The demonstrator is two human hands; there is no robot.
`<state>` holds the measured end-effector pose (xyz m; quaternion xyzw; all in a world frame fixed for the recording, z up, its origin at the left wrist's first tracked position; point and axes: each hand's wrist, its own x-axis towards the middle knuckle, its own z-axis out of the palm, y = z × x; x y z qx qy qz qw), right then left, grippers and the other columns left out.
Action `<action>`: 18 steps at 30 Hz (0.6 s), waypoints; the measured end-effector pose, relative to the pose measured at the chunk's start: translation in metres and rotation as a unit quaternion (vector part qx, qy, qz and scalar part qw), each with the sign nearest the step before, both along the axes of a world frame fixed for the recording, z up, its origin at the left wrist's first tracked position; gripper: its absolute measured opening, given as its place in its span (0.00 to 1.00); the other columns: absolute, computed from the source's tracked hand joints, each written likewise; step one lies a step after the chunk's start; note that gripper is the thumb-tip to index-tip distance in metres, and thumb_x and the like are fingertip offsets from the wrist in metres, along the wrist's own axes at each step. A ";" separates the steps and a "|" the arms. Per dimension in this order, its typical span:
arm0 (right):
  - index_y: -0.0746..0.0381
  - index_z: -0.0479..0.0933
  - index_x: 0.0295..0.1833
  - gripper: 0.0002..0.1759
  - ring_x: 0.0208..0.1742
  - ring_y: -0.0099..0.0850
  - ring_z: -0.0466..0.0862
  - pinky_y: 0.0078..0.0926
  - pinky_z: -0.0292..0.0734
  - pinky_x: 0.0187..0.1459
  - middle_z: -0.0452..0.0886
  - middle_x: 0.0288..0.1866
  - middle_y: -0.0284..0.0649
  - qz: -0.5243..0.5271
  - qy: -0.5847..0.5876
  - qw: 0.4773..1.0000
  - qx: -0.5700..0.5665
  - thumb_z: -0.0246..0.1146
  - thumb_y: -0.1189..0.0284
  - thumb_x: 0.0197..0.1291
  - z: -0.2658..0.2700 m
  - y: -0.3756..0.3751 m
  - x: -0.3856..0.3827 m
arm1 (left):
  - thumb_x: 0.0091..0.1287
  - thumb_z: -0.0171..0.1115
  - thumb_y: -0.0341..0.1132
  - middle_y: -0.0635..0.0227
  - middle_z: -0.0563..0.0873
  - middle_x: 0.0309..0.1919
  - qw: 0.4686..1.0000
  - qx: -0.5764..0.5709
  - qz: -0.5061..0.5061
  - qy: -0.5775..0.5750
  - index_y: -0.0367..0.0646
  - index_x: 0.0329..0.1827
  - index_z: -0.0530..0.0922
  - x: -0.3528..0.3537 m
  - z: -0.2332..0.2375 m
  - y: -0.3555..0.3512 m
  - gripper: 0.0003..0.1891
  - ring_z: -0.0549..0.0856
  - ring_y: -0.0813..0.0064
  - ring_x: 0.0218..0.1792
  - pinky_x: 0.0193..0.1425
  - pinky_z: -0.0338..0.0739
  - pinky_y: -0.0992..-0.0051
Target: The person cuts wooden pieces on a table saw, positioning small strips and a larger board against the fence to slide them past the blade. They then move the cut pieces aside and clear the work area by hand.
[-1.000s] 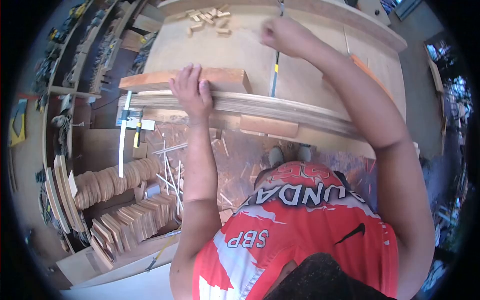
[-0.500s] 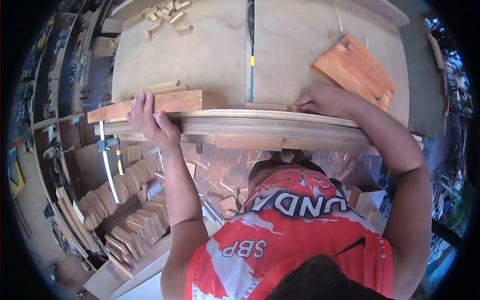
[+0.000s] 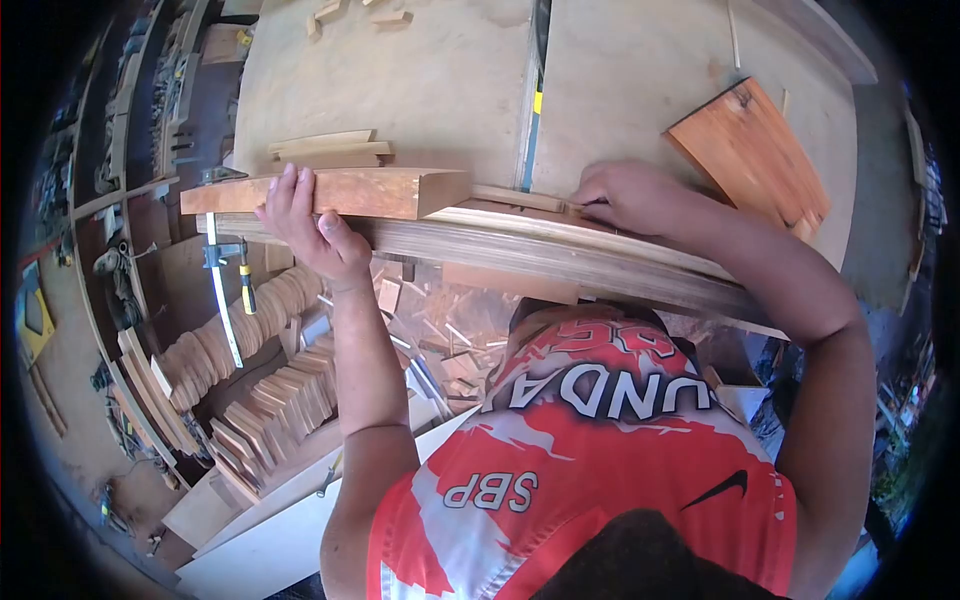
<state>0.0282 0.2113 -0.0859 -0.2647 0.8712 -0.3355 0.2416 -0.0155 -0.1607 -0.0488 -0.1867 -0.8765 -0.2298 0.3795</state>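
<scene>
My left hand (image 3: 310, 225) is closed around a thick reddish wooden board (image 3: 350, 192), fingers over its top and thumb on the near face. The board lies along the front edge of the workbench, above a layered plywood edge (image 3: 480, 245). Its right end meets or nearly meets a thin wooden strip (image 3: 518, 198). At the strip's other end is my right hand (image 3: 625, 198), its fingers curled and pinched together. What they hold, if anything, is hidden. A bar clamp (image 3: 222, 255) with a black and yellow handle hangs at the board's left end.
Thin wood strips (image 3: 330, 147) lie behind the board, and small offcuts (image 3: 390, 18) farther back. An orange-brown panel (image 3: 755, 150) rests on the right of the bench. Stacked wood pieces (image 3: 280, 415) and scraps cover the floor below, left of my body.
My left hand and the board have shifted right along the bench edge, closer to the strip. My right hand stays by the strip's end. The whole view has tilted slightly.
</scene>
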 end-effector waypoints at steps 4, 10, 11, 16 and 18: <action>0.58 0.85 0.45 0.09 0.44 0.45 0.83 0.42 0.77 0.46 0.82 0.38 0.45 0.040 -0.019 0.998 0.041 0.65 0.70 0.60 0.003 -0.009 -0.011 | 0.80 0.38 0.52 0.55 0.81 0.63 1.000 0.003 -0.001 -0.003 0.39 0.60 0.80 0.000 -0.001 0.000 0.28 0.73 0.53 0.69 0.79 0.46 0.50; 0.57 0.85 0.45 0.10 0.47 0.49 0.83 0.47 0.77 0.49 0.84 0.45 0.47 -0.002 -0.046 0.998 0.032 0.62 0.67 0.64 0.004 -0.003 -0.004 | 0.80 0.38 0.52 0.56 0.81 0.62 1.000 -0.002 0.002 0.007 0.39 0.60 0.80 0.000 -0.001 0.000 0.28 0.73 0.53 0.69 0.79 0.48 0.51; 0.57 0.85 0.45 0.09 0.47 0.49 0.84 0.47 0.78 0.49 0.84 0.45 0.47 -0.015 -0.028 0.999 0.006 0.62 0.68 0.63 0.003 -0.002 -0.002 | 0.80 0.38 0.52 0.56 0.81 0.62 1.000 -0.002 0.002 0.007 0.39 0.60 0.80 0.000 -0.001 0.000 0.28 0.73 0.53 0.69 0.79 0.48 0.51; 0.58 0.85 0.45 0.09 0.48 0.49 0.84 0.47 0.78 0.49 0.84 0.43 0.48 0.004 -0.030 0.999 0.041 0.62 0.69 0.63 0.001 -0.009 -0.004 | 0.81 0.39 0.49 0.55 0.83 0.61 1.000 -0.022 0.000 0.020 0.35 0.61 0.79 0.001 0.004 0.003 0.27 0.76 0.53 0.67 0.75 0.57 0.51; 0.58 0.85 0.45 0.09 0.48 0.49 0.84 0.46 0.78 0.49 0.85 0.43 0.47 0.017 -0.028 0.998 0.056 0.62 0.69 0.63 0.001 -0.008 -0.005 | 0.81 0.39 0.49 0.54 0.83 0.61 1.000 -0.024 0.004 0.017 0.35 0.61 0.79 0.002 0.005 0.004 0.27 0.76 0.52 0.67 0.75 0.58 0.51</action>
